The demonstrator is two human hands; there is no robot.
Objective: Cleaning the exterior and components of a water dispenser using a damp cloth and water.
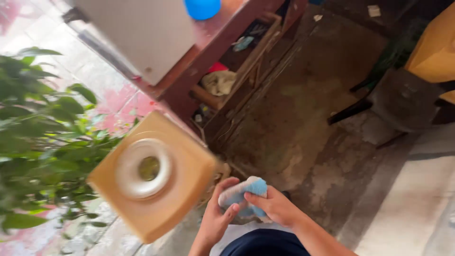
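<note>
At the lower centre of the frame, a blue and white cloth [244,192] is gripped by curled fingers of the left hand [215,215] and right hand [275,206], right of a blurred tan stool [189,189].

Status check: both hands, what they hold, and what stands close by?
Left hand and right hand both grip blue-white cloth. Tan stool with white roll just left.

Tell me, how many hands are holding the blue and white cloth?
2. The left hand grips the blue and white cloth from the left side, and the right hand pinches it from the right. No other hands show.
</note>
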